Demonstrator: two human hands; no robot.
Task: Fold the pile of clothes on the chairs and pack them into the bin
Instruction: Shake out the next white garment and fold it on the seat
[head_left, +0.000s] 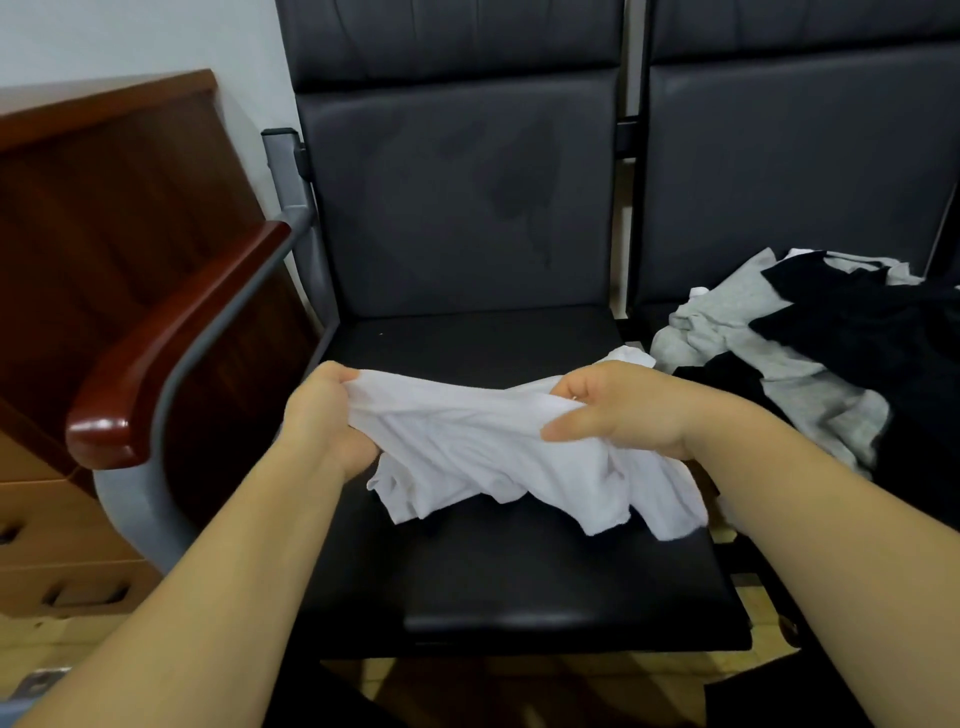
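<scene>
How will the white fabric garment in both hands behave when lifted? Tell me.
Probably floppy: the crumpled white fabric garment sags between the left hand and right hand. Likely light: finger grips carry it. Its hanging edge may drag across the black padded chair seat.

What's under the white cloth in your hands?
Below the white cloth, gripped by the left hand and right hand, lies the black chair seat. The patch of seat directly beneath the cloth is covered, so anything there is hidden.

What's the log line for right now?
left hand: grips crumpled white fabric garment | right hand: grips it too | garment: over black padded chair seat | grey and black clothes pile: next seat
</scene>
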